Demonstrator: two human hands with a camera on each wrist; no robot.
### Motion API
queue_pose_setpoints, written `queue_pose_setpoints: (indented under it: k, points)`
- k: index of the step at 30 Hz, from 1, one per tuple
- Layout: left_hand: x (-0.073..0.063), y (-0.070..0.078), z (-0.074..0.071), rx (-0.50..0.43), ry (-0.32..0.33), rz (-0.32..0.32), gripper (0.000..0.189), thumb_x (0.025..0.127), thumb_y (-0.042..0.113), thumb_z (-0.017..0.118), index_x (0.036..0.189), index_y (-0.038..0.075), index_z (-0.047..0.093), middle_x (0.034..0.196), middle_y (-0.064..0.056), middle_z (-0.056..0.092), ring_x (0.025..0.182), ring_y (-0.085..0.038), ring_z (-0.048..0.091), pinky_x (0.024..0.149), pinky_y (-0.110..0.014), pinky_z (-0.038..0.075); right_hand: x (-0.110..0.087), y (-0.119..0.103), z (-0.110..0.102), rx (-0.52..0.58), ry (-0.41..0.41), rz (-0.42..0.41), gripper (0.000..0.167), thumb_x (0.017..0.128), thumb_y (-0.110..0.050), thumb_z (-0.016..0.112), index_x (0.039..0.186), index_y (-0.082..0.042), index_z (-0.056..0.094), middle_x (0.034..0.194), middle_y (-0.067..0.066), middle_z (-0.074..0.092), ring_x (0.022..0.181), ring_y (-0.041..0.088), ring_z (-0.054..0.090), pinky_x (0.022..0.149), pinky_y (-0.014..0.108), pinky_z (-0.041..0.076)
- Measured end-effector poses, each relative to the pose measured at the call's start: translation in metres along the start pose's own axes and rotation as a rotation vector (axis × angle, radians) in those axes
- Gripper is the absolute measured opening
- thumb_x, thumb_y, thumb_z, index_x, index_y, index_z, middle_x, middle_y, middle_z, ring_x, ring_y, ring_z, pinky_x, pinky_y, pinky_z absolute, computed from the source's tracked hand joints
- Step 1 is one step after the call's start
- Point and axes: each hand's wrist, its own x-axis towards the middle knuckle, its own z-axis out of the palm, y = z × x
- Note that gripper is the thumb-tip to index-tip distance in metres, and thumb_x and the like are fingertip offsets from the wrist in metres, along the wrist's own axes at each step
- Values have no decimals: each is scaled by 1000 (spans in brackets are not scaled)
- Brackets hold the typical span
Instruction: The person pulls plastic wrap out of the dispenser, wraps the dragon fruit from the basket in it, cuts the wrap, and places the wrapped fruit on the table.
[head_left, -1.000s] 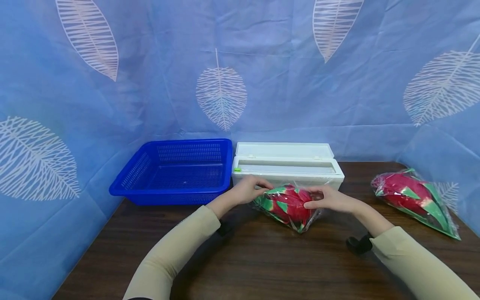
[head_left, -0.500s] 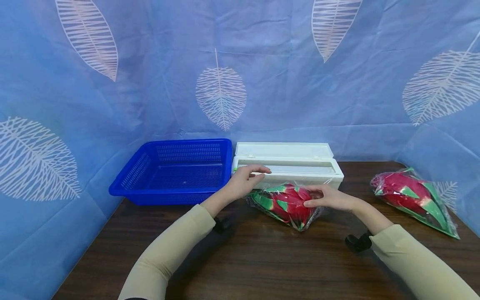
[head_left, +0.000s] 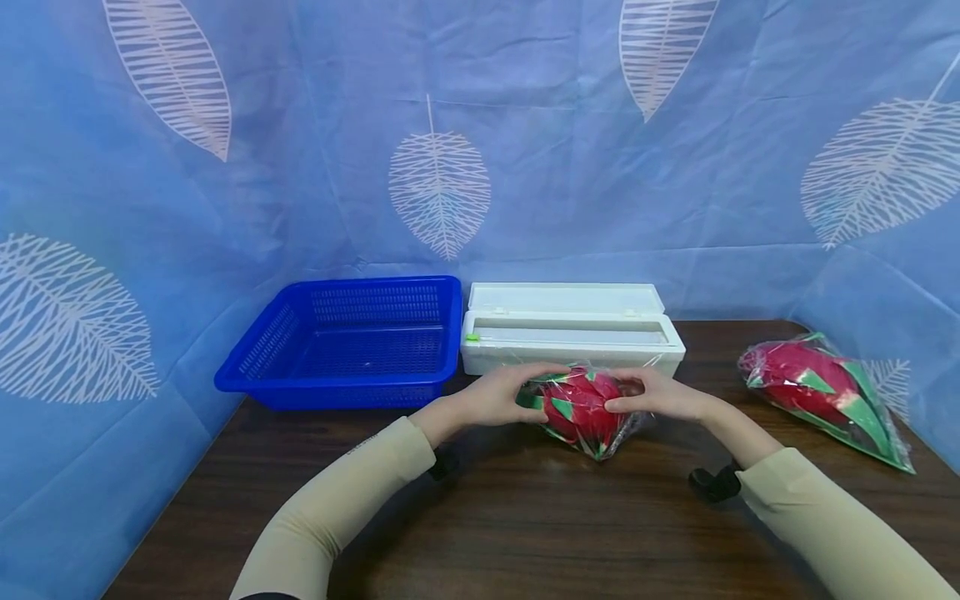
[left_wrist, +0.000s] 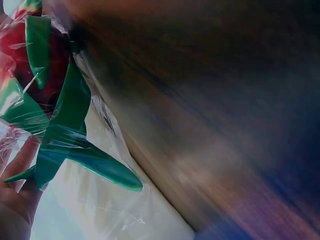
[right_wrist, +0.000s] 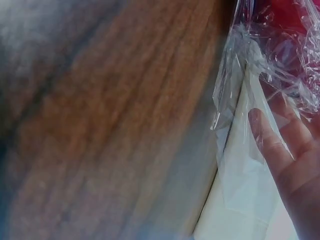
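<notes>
A red dragon fruit [head_left: 581,410] with green leaf tips, wrapped in clear plastic film, sits on the table just in front of a white box. Around its left end lies my left hand [head_left: 501,395], fingers behind and thumb in front. My right hand [head_left: 662,393] holds the right end, its thumb on the near side. In the left wrist view, green leaves [left_wrist: 65,115] under the film partly hide the left fingers. Loose crumpled film [right_wrist: 245,85] hangs by the right hand in the right wrist view, and only a bit of the red fruit shows there.
The white cling-film box [head_left: 577,354] stands behind the fruit with its lid raised. To its left is a blue basket [head_left: 337,382]. Another wrapped dragon fruit [head_left: 817,387] lies at the right of the brown table [head_left: 570,525]. A blue patterned cloth [head_left: 540,183] hangs behind.
My left hand lifted off the fruit's left end, up and back toward the box, then came down around that end again. The right hand has stayed on the right end.
</notes>
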Motion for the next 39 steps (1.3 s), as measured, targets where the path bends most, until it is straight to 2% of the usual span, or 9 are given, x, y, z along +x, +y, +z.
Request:
queue_pose_setpoints:
  k: [4, 8, 13, 16, 19, 23, 29, 35, 39]
  points:
    - [1, -2, -2, 22, -8, -27, 68, 89, 30, 71, 149, 32, 38, 142, 4, 50, 126, -16, 50, 101, -39, 42, -2, -3, 2, -7, 31, 19, 63, 93, -23, 66, 141, 9, 40, 129, 23, 56, 112, 31, 58, 86, 28, 52]
    - [1, -3, -4, 20, -7, -61, 67, 90, 30, 70, 149, 34, 38, 139, 3, 53, 122, -17, 53, 98, -39, 46, -7, -13, 1, -18, 120, -8, 65, 92, -18, 68, 145, 4, 37, 138, 27, 48, 123, 42, 49, 91, 40, 51]
    - [1, -3, -5, 4, 2, -67, 66, 90, 29, 71, 148, 33, 40, 137, 2, 55, 121, -17, 54, 97, -38, 46, -9, -29, 0, -132, 286, -98, 63, 91, -15, 70, 146, -4, 41, 144, 20, 46, 129, 40, 44, 99, 59, 39]
    - [2, -3, -6, -2, 6, -67, 65, 90, 28, 70, 148, 32, 41, 137, 1, 55, 121, -17, 53, 97, -38, 46, -9, -35, 2, -189, 322, -120, 61, 91, -16, 70, 145, -7, 44, 144, 17, 46, 129, 39, 43, 99, 63, 36]
    - [3, -4, -6, -3, 12, -64, 62, 92, 30, 68, 148, 31, 41, 137, 0, 55, 120, -17, 54, 97, -38, 46, -9, -37, 8, -229, 296, -124, 61, 89, -18, 72, 144, -8, 47, 142, 17, 49, 127, 40, 46, 95, 62, 41]
    - [4, -7, -4, -20, 29, -71, 59, 92, 33, 67, 147, 31, 44, 135, 1, 57, 117, -15, 55, 95, -35, 47, -6, -35, 17, -243, 225, -100, 66, 86, -24, 76, 144, -7, 47, 135, 18, 55, 118, 37, 54, 87, 47, 52]
    - [8, -7, 0, -34, 58, -118, 55, 92, 38, 65, 144, 35, 47, 135, 3, 57, 117, -14, 54, 95, -34, 46, 0, -28, 20, -173, 193, -25, 68, 86, -27, 76, 143, -5, 47, 129, 18, 57, 112, 33, 56, 80, 31, 55]
    - [13, -5, -1, -67, 69, -155, 52, 93, 39, 64, 143, 33, 50, 134, 4, 58, 115, -12, 55, 95, -33, 46, 6, -24, 10, -147, 176, -31, 56, 91, -24, 70, 138, -1, 51, 125, 16, 60, 108, 28, 59, 83, 31, 54]
    - [17, -8, -2, -129, 72, -147, 51, 95, 35, 63, 144, 30, 50, 133, 4, 58, 116, -11, 55, 95, -30, 46, 10, -22, 4, -144, 157, -26, 55, 92, -23, 69, 137, 2, 50, 125, 18, 59, 113, 34, 57, 88, 39, 53]
